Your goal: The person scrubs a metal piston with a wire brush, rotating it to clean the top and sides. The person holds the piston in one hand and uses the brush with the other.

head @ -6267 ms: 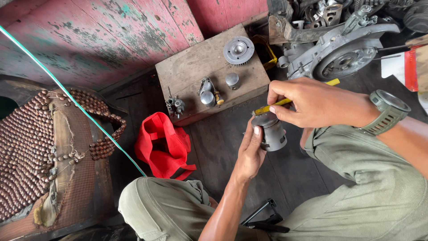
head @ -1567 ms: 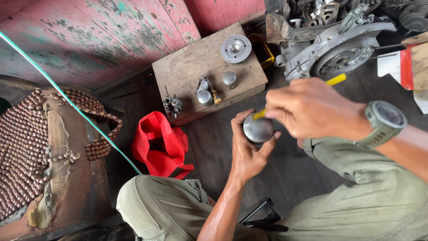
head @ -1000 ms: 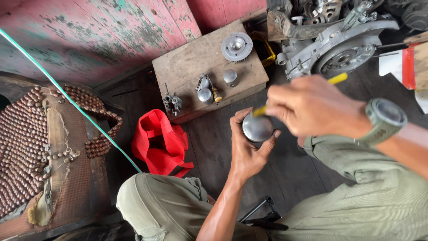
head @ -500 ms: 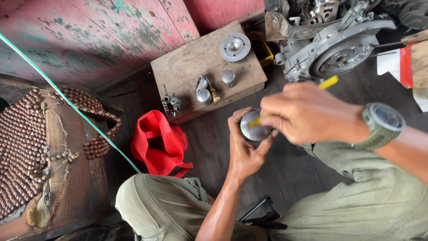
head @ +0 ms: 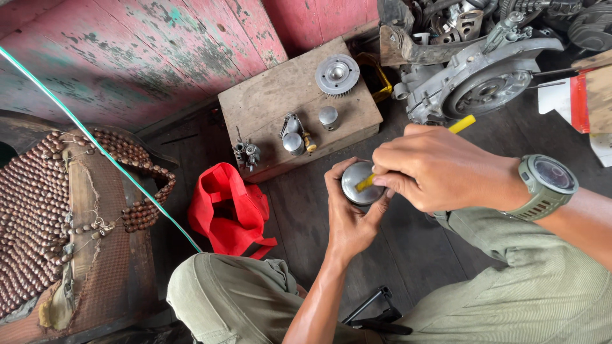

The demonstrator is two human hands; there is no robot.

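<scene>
Compared with half a second ago, the right hand (head: pixel 440 169) has drawn the thin yellow-handled tool (head: pixel 364 183) a little lower across the domed crown of the round grey metal piston (head: pixel 359 183), and the tool's yellow end now points up toward the grey engine casing (head: pixel 475 79). Left hand (head: pixel 349 213) fingers are clamped round the piston above the dark plank floor (head: pixel 306 210), near the red cloth bag (head: pixel 231 207); right fingers pinch the tool. My guess: pressing hard on that smooth dome may make the tip skid onto the left thumb
</scene>
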